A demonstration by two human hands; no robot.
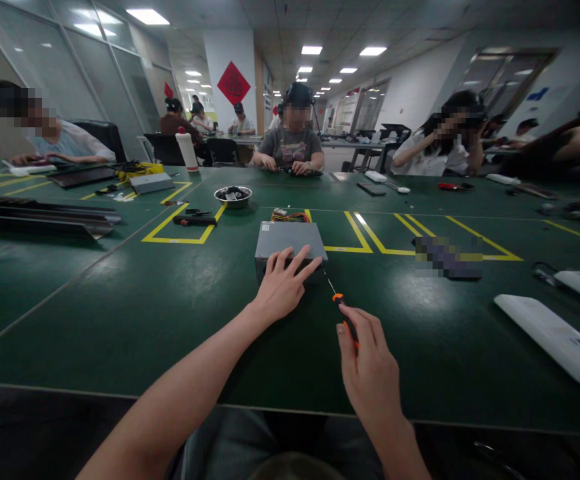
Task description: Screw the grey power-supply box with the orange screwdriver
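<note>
A grey metal box with a bundle of coloured wires behind it, which looks like a computer power supply (290,237), sits on the green table in front of me. My left hand (285,283) rests on its top and near edge with the fingers spread. In my right hand (370,360) is a screwdriver (339,300) with an orange and black handle. Its thin shaft slants up and left, and the tip meets the box's near right corner. Whether the tip sits in a screw is too small to make out.
Beyond the box stands a metal bowl (233,195) of small dark parts. Dark tools (195,220) lie inside a yellow taped outline at left. White devices (555,340) lie at right, metal panels (40,217) at left. A person (293,143) sits opposite; others sit around.
</note>
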